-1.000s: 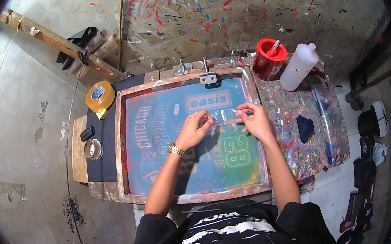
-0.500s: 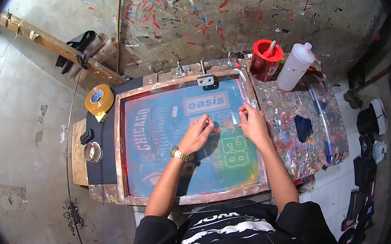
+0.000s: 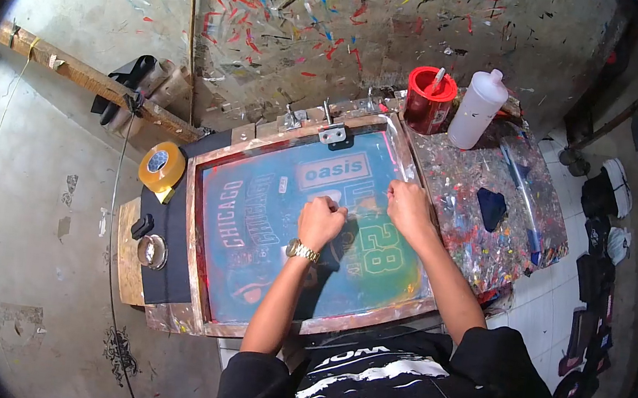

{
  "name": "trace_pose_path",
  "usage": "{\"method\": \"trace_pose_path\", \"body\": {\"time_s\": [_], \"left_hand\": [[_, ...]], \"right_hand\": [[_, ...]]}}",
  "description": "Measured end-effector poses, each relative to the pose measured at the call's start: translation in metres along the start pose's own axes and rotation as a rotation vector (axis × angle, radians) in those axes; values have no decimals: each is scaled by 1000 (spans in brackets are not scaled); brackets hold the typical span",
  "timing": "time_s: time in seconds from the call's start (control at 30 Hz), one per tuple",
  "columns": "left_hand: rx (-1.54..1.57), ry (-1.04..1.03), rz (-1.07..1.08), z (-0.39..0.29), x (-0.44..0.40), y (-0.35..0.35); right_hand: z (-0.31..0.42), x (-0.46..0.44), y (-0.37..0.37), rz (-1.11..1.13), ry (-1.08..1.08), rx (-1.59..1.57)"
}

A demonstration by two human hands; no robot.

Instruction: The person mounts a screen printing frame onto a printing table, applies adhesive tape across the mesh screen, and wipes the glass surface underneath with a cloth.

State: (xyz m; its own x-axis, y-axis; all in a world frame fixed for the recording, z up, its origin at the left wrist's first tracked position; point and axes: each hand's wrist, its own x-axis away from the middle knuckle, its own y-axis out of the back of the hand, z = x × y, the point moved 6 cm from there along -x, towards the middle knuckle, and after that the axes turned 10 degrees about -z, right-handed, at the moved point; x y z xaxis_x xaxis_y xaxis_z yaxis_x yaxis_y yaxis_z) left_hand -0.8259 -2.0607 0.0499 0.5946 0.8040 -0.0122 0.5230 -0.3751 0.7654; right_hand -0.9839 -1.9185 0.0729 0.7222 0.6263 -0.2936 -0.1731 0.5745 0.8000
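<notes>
A wooden-framed printing screen (image 3: 190, 255) with blue-green mesh (image 3: 292, 274) lies before me, carrying stencil lettering such as "CHICAGO", "oasis" and "28". Over the middle of the mesh, my left hand (image 3: 320, 222) is closed in a pinch, a gold watch on its wrist. My right hand (image 3: 409, 210) is also pinched, near the right side of the frame. Between them, just above the "28", a faint see-through strip of tape (image 3: 366, 202) shows; its ends are hidden by my fingers. How closely it touches the mesh I cannot tell.
A roll of clear tape (image 3: 161, 167) stands left of the screen, by a small round tin (image 3: 152, 251). Hinge clamps (image 3: 332, 133) hold the frame's far edge. On the paint-spattered board at right are a red tub (image 3: 428, 106), a white bottle (image 3: 478, 111) and a dark cloth (image 3: 491, 209).
My left hand has shifted slightly right and down, its fingers curling in more. The right hand has turned, fingers more tightly closed, and the clear piece beside it is less visible.
</notes>
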Motion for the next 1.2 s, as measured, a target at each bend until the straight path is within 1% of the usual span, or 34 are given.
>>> {"method": "trace_pose_path", "body": {"time_s": [0.03,0.07,0.1,0.13,0.17,0.23,0.3,0.37,0.4,0.43,0.47,0.5,0.57,0.63,0.67,0.7,0.73,0.77,0.8,0.87,0.9,0.93,0.97,1.0,1.03,1.1,1.13,1.17,1.2], "left_hand": [[-115,-36,-4,-4,-1,2],[-117,-37,-5,-5,-2,3],[-204,-37,11,-5,-3,2],[-289,-36,29,-5,-4,0],[-287,-37,31,-9,-6,3],[-472,-49,-18,-19,-8,21],[-427,-63,-59,-22,-8,28],[-80,-729,-167,-55,7,29],[43,-829,-74,-65,15,22],[47,-827,-72,-63,16,18],[-14,-820,-13,-56,13,5],[-73,-818,45,-48,9,-10],[-50,-866,51,-40,1,-10],[-45,-811,111,-35,2,-2],[-21,-866,48,-37,3,4],[-22,-871,46,-34,4,7],[-121,-793,67,-25,2,8],[-219,-714,87,-18,1,14],[-301,-681,60,-10,3,26],[-378,-689,36,5,15,60],[-293,-723,-111,6,27,81],[-206,-754,-252,7,44,100],[-206,-719,-286,7,61,111],[-202,-684,-313,8,80,121],[-184,-624,-202,10,101,120],[-131,-479,24,13,146,115],[-131,-523,25,10,169,114],[-81,-482,35,16,187,112],[-121,-446,0,25,206,114]], "right_hand": [[3,1,0,50,16,70],[6,3,0,100,32,140],[7,2,-2,97,31,139],[6,2,-1,34,48,200],[7,3,1,-26,65,262],[13,-1,17,-19,70,289],[12,-5,25,-17,74,311],[29,-1,31,-74,465,-109],[26,-1,27,-72,465,-109],[25,3,12,106,534,-109],[21,9,-1,282,598,-105],[16,9,-3,278,592,-95],[10,3,-7,293,612,-162],[5,1,-2,265,632,-148],[1,-2,1,286,627,-121],[-2,-4,4,308,625,-95],[-5,-3,9,304,626,-94],[-8,-4,18,271,598,-220],[-9,-7,32,235,569,-344],[-37,-27,80,-28,323,-348],[-68,-43,98,-209,59,-351],[-95,-57,117,-341,-166,-369],[-125,-72,135,-482,-210,-198],[-143,-81,145,-604,-296,-160],[-164,-94,137,-605,-313,-150],[-193,-121,112,-608,-226,-25],[-195,-126,112,-607,-233,-27],[-195,-133,106,-500,-254,-126],[-192,-140,99,-387,-271,-224]]}}
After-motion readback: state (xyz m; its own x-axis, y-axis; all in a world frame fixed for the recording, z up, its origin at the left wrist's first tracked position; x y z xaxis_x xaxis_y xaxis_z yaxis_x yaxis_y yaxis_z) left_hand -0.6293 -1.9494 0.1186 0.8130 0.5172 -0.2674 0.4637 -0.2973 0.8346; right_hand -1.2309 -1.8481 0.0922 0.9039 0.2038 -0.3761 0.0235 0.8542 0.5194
